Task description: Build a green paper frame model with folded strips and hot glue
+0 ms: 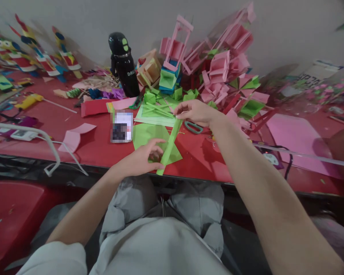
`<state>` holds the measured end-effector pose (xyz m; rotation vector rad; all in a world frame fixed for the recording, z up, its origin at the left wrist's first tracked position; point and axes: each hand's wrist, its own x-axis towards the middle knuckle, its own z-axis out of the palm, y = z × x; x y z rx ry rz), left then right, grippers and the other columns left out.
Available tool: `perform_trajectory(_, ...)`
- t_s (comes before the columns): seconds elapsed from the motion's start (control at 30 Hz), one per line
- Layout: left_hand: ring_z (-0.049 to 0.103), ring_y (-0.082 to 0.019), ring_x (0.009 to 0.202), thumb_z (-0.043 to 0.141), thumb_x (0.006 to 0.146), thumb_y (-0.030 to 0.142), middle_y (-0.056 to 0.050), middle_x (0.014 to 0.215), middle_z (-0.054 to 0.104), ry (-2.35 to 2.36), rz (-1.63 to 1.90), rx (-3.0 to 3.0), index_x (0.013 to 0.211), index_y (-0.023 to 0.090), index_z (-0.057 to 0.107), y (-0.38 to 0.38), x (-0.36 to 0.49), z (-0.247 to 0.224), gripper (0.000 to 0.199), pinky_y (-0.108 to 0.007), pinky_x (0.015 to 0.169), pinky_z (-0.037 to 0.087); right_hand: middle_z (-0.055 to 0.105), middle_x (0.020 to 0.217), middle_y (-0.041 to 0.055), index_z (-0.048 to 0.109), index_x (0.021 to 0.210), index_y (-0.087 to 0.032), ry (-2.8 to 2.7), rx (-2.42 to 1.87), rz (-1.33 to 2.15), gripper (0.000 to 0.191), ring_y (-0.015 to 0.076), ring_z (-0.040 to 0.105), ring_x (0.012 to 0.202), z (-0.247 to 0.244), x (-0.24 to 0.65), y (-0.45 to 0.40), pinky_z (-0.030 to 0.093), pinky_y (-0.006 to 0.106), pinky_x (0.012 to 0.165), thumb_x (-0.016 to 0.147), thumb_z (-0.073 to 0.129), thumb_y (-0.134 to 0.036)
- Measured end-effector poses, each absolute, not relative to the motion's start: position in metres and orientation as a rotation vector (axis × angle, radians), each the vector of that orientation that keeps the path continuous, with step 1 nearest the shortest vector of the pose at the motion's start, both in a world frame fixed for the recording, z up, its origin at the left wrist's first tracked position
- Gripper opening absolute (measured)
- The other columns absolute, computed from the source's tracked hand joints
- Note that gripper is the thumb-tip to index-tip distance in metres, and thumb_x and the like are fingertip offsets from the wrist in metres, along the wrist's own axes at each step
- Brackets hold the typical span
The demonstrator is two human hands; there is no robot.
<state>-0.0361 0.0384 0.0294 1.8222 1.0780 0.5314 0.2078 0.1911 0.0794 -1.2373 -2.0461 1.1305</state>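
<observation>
Center of frame, right hand (190,111) pinches upper end of green strip (171,143); strip slants down-left, partly over green sheet (141,134) on red surface (103,151). Left hand (149,157) at strip's lower end, fingers spread and slightly curled, thumb at strip; firm grip or light touch, can't tell. Scissors (195,128) just right of strip. Phone (122,128), partly pixelated, just left of green sheet. Green scraps (157,109) above, by right fingertips. Black bottle (126,74) upright, upper left of center. Pink paper models (220,67) piled upper right of center. Pink sheet (298,139) lies flat, right side.
</observation>
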Motion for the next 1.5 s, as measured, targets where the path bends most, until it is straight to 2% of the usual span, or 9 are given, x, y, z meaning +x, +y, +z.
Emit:
perform_trajectory(0.13,0.071,-0.020,0.088,0.068,0.086,0.039,-0.005,0.094,0.072,1.153,0.625,1.734,0.132,0.018,0.056,0.039,-0.055,0.034,0.052,-0.034,0.083,0.057,0.071,0.083,0.0023,0.073,0.084,-0.020,-1.849,-1.193,1.135,0.014,0.0153,0.064,0.078,0.081,0.214,0.177,0.056,0.030,0.076,0.073,0.081,-0.021)
perform_trajectory(0.2,0.072,-0.022,0.091,0.068,0.085,0.041,-0.007,0.095,0.075,1.195,0.630,1.771,0.115,0.017,0.067,0.044,-0.066,0.038,0.038,-0.034,0.086,0.057,0.072,0.085,0.0035,0.074,0.087,-0.019,-1.853,-1.218,1.073,0.014,0.0163,0.065,0.081,0.083,0.219,0.163,0.056,0.031,0.079,0.074,0.080,-0.022)
perform_trajectory(0.27,0.073,-0.023,0.093,0.068,0.084,0.041,-0.007,0.097,0.077,1.249,0.563,1.817,0.106,0.017,0.071,0.053,-0.077,0.042,0.033,-0.034,0.087,0.057,0.073,0.089,0.0050,0.076,0.091,-0.019,-1.934,-1.239,1.018,0.014,0.0173,0.067,0.084,0.086,0.226,0.144,0.056,0.032,0.080,0.078,0.077,-0.023)
perform_trajectory(0.47,0.073,-0.023,0.093,0.062,0.083,0.035,-0.007,0.103,0.079,1.236,0.127,1.987,0.105,0.018,0.074,0.086,-0.076,0.055,0.031,-0.030,0.081,0.057,0.077,0.105,0.0071,0.078,0.111,-0.020,-2.330,-1.385,0.939,0.026,0.0182,0.070,0.087,0.080,0.250,0.101,0.055,0.032,0.082,0.088,0.065,-0.023)
perform_trajectory(0.53,0.073,-0.022,0.092,0.061,0.083,0.032,-0.007,0.102,0.079,1.218,-0.020,2.060,0.106,0.018,0.074,0.097,-0.066,0.061,0.031,-0.029,0.080,0.056,0.077,0.110,0.0071,0.079,0.110,-0.021,-2.446,-1.437,0.901,0.027,0.0194,0.071,0.092,0.075,0.255,0.097,0.054,0.031,0.084,0.088,0.064,-0.020)
perform_trajectory(0.67,0.072,-0.021,0.093,0.063,0.081,0.029,-0.005,0.104,0.079,1.249,-0.177,2.142,0.105,0.020,0.076,0.111,-0.047,0.070,0.029,-0.026,0.077,0.054,0.079,0.105,0.0061,0.081,0.103,-0.021,-2.631,-1.491,0.818,0.023,0.0213,0.071,0.093,0.071,0.254,0.097,0.052,0.030,0.082,0.085,0.066,-0.017)
perform_trajectory(1.07,0.071,-0.018,0.087,0.062,0.076,0.018,-0.001,0.095,0.079,1.277,-0.218,2.327,0.098,0.023,0.077,0.108,-0.033,0.078,0.027,-0.024,0.068,0.047,0.077,0.098,0.0059,0.076,0.098,-0.018,-2.795,-1.298,0.709,0.018,0.0177,0.067,0.086,0.068,0.238,0.099,0.045,0.027,0.078,0.089,0.060,-0.014)
perform_trajectory(1.23,0.069,-0.021,0.088,0.058,0.078,0.015,-0.001,0.096,0.078,1.354,-0.220,2.523,0.092,0.025,0.077,0.092,-0.029,0.080,0.026,-0.028,0.070,0.045,0.075,0.101,0.0067,0.074,0.096,-0.018,-2.877,-1.293,0.465,0.017,0.0202,0.067,0.090,0.067,0.235,0.088,0.043,0.029,0.077,0.092,0.057,-0.016)
perform_trajectory(1.5,0.070,-0.027,0.091,0.048,0.089,0.010,-0.007,0.096,0.075,1.440,-0.373,2.773,0.087,0.020,0.072,0.061,-0.019,0.078,0.026,-0.032,0.065,0.042,0.074,0.102,0.0098,0.071,0.099,-0.015,-2.970,-1.381,0.072,0.019,0.0244,0.069,0.099,0.068,0.223,0.058,0.042,0.030,0.071,0.094,0.053,-0.010)
